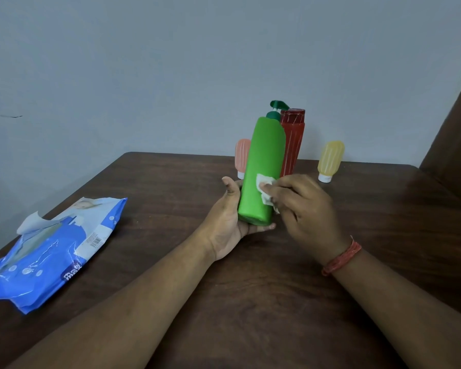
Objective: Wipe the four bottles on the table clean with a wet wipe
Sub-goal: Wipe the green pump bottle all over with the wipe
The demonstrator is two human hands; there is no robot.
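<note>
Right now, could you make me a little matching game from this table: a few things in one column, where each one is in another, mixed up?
Things:
1. green bottle
2. wet wipe
3. wipes pack
4. yellow bottle

Places:
A. lying near the table's left edge, flap open
B. standing cap-down near the table's far edge
C. held up in the left hand
D. pinched in the right hand

Pairs: 1-C, 2-D, 3-A, 4-B

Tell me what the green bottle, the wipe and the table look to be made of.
Green bottle: likely plastic, smooth matte skin with even colour. Wipe: thin white nonwoven cloth or paper, crumpled under the right hand. Table: dark brown wood or wood-look laminate, grain streaks showing.
</note>
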